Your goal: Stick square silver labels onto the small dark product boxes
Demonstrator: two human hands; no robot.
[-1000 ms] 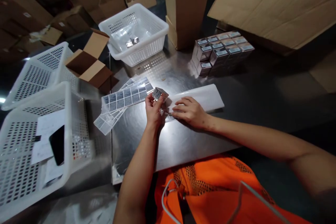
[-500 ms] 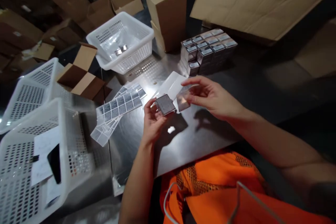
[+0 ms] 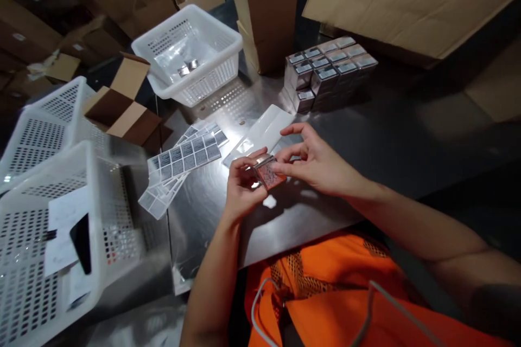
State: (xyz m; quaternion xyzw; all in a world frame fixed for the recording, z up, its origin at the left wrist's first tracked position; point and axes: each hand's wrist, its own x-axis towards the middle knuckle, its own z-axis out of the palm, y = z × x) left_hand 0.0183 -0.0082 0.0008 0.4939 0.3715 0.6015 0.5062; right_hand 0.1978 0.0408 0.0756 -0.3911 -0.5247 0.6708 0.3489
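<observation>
My left hand [image 3: 242, 192] grips a small, flat, square box [image 3: 269, 173] above the metal table. The box looks clear and shiny along its upper edge, with a mottled orange-and-grey face; I cannot make out what is inside. From the other side, my right hand [image 3: 313, 160] pinches it with the thumb on its face and the fingers behind, the index finger raised. Behind the hands lies a glossy white sheet [image 3: 266, 124]. Left of them, printed label sheets [image 3: 185, 160] with rows of dark rectangles overlap on the table.
A block of stacked small boxes [image 3: 325, 73] stands at the back right. Behind are a white basket [image 3: 215, 78] with clear bags and a tall carton [image 3: 266, 16]. An open carton [image 3: 122, 108] and another white basket [image 3: 95, 227] with papers stand on the left.
The transparent square piece that my right hand held apart has come together with the square piece in my left hand. The box is now turned, showing an orange-tinted face.
</observation>
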